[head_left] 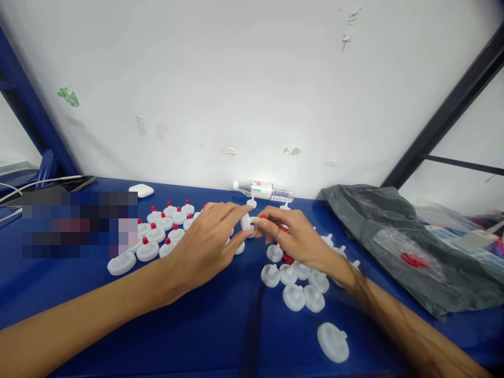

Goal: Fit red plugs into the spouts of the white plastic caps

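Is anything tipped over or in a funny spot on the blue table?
Yes. A water bottle lies on its side by the wall instead of standing. One white disc sits alone near the front edge, apart from the other discs. The left hand and right hand pinch a small white piece between them.

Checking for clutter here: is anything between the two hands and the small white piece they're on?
Nothing visible. The left hand and right hand both pinch the white piece between their fingertips. Red-capped discs lie left of the left hand and plain white discs near the right wrist, none in between.
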